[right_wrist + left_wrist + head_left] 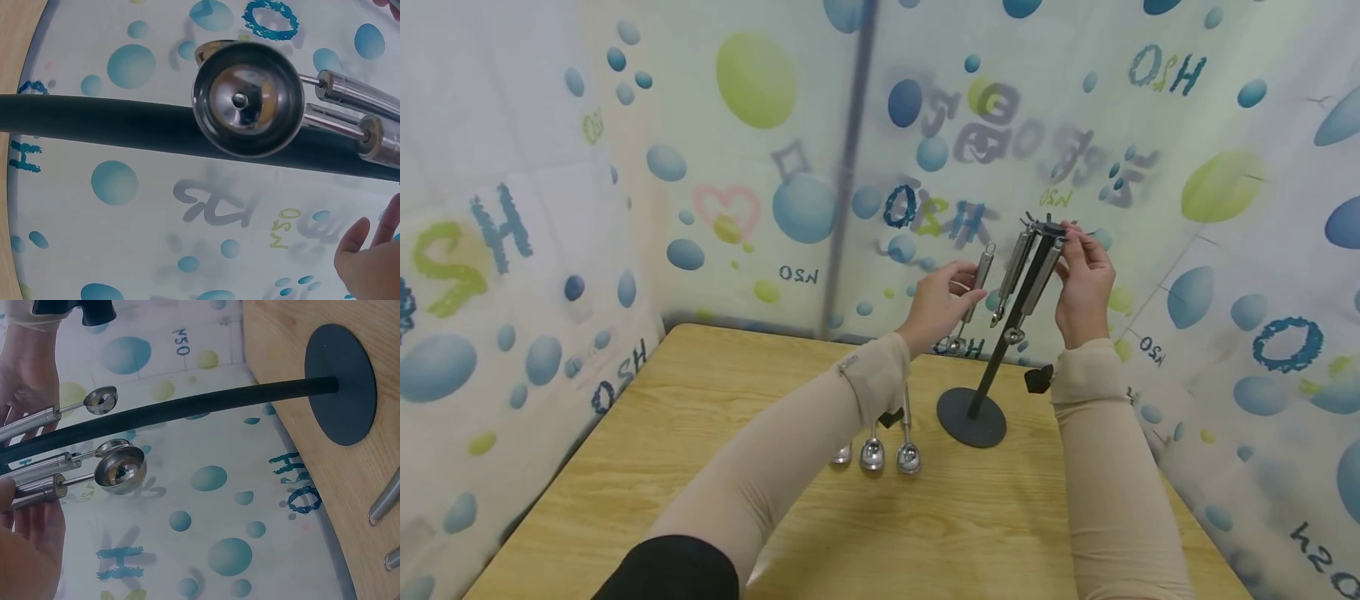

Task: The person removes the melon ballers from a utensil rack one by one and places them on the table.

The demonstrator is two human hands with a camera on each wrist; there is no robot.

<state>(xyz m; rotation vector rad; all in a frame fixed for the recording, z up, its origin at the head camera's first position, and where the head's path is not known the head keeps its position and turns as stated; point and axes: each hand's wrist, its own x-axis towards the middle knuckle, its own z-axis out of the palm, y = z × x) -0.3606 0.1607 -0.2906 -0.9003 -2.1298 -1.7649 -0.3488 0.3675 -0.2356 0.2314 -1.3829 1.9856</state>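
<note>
My left hand [942,302] grips the handle of a small steel scoop [981,271], whose round bowl [122,472] hangs low, left of a black hanging stand [1000,354]. At the stand's top, my right hand [1086,287] pinches the hook ring [1045,227] between thumb and fingers. Two more scoops hang from the hooks: one on the left of the pole [1017,267], one on the right [1043,279] close beside my right hand. In the right wrist view a scoop bowl [247,100] overlaps the pole, and part of the right hand [372,269] shows.
Several larger steel scoops [872,454] lie on the wooden table [985,533] under my left forearm, partly hidden by it. The stand's round base [972,417] sits near the table's back edge. A printed curtain [760,208] hangs close behind and along both sides.
</note>
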